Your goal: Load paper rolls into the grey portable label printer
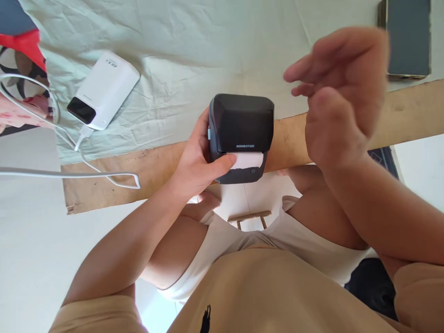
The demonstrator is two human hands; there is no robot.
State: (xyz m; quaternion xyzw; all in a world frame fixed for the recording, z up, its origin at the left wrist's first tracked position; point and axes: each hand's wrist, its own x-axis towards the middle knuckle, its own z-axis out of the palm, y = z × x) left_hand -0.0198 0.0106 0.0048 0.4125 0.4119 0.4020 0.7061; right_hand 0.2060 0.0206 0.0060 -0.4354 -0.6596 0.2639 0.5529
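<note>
A black label printer [243, 121] with a NIIMBOT mark sits at the wooden front edge of the table. A white strip of label paper [248, 160] sticks out of its front slot, above a power button. My left hand [201, 164] grips the printer's left side, its thumb lying over the left end of the paper. My right hand [347, 92] is raised to the right of the printer, apart from it. Its fingers point left, loosely bent and slightly blurred, and nothing shows between them and the thumb.
A white power bank [107, 88] lies on the pale green cloth [187, 60] at left, with a white cable [86, 174] plugged in and looping over the wooden edge [114, 180]. A dark box [409, 37] stands at the far right. Part of another person [26, 108] shows at far left.
</note>
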